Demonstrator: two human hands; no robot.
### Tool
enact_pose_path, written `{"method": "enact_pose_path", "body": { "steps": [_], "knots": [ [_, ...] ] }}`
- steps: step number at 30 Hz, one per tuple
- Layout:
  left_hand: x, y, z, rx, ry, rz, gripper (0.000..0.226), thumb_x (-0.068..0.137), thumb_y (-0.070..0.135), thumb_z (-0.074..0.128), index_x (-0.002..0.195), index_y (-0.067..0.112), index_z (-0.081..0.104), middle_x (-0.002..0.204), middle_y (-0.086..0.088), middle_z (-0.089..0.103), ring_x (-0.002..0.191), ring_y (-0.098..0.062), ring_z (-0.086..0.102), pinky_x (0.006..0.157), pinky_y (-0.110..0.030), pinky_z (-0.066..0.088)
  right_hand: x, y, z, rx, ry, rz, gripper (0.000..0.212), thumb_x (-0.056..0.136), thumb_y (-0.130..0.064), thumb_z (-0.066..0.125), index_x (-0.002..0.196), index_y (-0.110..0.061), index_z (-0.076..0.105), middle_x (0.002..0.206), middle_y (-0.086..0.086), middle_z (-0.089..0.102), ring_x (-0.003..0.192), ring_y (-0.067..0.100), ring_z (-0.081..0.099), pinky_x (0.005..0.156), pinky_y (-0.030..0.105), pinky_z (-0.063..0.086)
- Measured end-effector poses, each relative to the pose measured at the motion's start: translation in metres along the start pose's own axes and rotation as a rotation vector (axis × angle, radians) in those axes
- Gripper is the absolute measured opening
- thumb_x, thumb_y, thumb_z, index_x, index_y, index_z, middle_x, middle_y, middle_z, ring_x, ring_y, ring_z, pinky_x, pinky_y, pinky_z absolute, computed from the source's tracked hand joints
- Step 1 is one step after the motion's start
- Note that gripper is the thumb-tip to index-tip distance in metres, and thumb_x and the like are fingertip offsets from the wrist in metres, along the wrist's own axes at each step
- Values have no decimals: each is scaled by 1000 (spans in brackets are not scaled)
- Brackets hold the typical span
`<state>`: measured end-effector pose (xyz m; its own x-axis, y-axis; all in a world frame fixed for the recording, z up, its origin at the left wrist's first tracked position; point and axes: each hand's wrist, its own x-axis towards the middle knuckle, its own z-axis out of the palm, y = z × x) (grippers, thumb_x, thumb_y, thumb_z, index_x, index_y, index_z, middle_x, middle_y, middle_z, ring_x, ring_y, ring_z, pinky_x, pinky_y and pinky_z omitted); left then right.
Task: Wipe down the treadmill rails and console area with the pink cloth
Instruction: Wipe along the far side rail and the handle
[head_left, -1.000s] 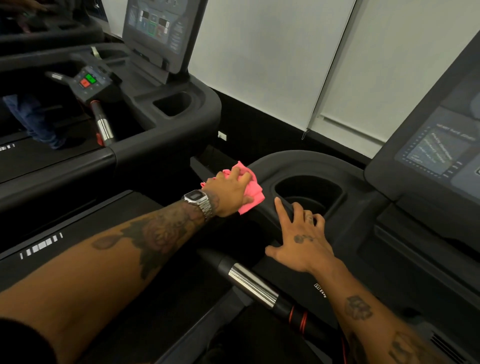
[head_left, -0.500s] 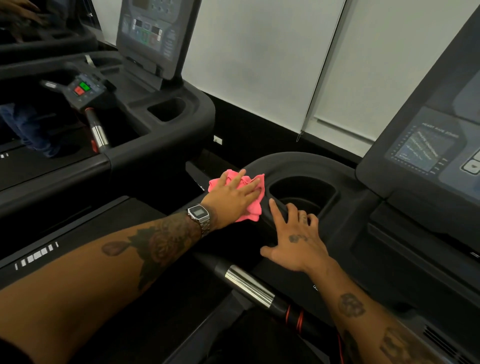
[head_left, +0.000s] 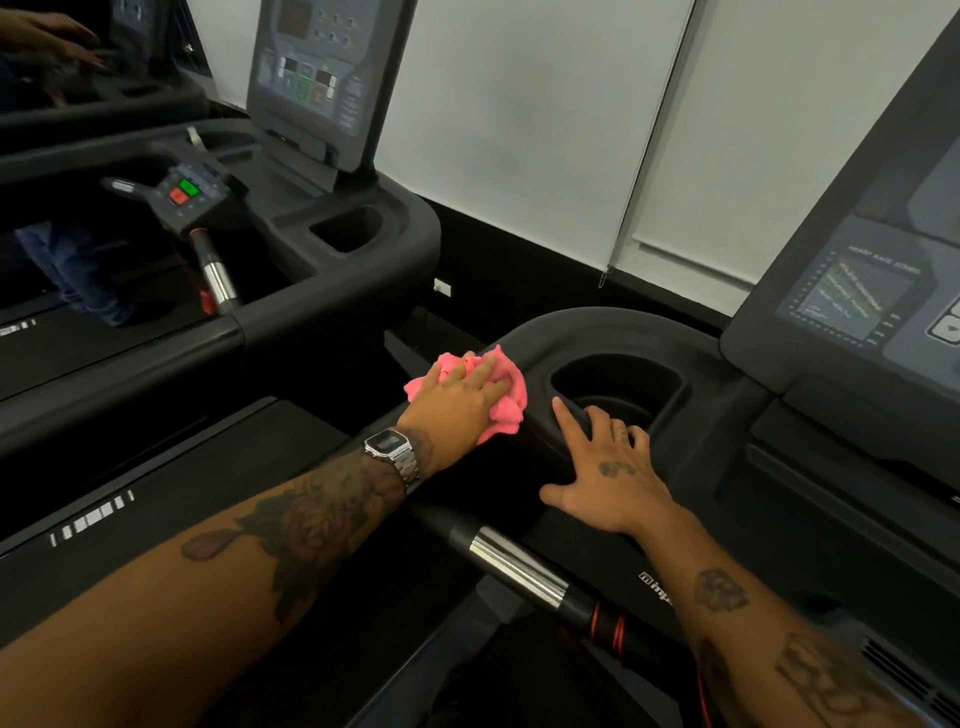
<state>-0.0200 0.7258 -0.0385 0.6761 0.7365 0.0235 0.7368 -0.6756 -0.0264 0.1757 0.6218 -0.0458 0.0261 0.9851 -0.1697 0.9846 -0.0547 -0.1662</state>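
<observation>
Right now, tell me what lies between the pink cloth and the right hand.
Only a bare strip of dark console rim, beside the cup holder, separates the pink cloth from the right hand. The head view shows it.

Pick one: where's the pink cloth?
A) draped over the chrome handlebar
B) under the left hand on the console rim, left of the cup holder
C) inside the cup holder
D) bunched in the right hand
B: the left hand lies flat on the pink cloth, pressing it to the console rim beside the cup holder; the right hand holds nothing.
</observation>
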Motion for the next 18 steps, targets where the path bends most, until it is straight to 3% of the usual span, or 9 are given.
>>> {"method": "enact_pose_path", "body": {
  "steps": [2, 5, 9, 13, 18],
  "knots": [
    [-18, -12, -4, -156, 22, -88, 65, 91, 59, 32, 144, 23, 39, 159, -5, 23, 138, -36, 34, 108, -52, 33, 0, 1, -2, 45, 13, 14, 101, 77, -65, 56, 154, -37, -4, 159, 12, 9, 146, 29, 12, 117, 46, 3],
    [-52, -31, -6, -357, 23, -197, 58, 94, 42, 52, 147, 25, 37, 159, 1, 24, 137, -30, 37, 104, -49, 40, 3, -5, -9, 158, 102, 65, 87, 82, -62, 60, 153, -37, 16, 157, 6, 17, 144, 27, 17, 116, 45, 9],
    [-104, -34, -7, -365, 72, -280, 58, 92, 43, 55, 145, 29, 39, 157, 6, 28, 132, -27, 43, 103, -46, 42, 23, -53, -16, 247, 288, -63, 61, 92, -50, 55, 146, -28, 39, 154, 5, 27, 144, 25, 19, 117, 45, 15],
    [-152, -31, -1, -182, 87, -308, 57, 93, 48, 47, 145, 25, 39, 157, -3, 29, 129, -34, 44, 105, -49, 38, 46, -116, -19, 237, 189, -309, 47, 97, -43, 48, 141, -25, 47, 150, 1, 39, 142, 19, 26, 116, 40, 17],
    [-223, -42, 4, -186, 61, -430, 70, 87, 61, 23, 147, 28, 36, 157, 1, 31, 138, -27, 38, 112, -48, 31, 56, -177, 4, 110, 21, -458, 44, 99, -49, 37, 137, -30, 51, 147, -7, 45, 144, 13, 24, 118, 42, 8]
  ]
}}
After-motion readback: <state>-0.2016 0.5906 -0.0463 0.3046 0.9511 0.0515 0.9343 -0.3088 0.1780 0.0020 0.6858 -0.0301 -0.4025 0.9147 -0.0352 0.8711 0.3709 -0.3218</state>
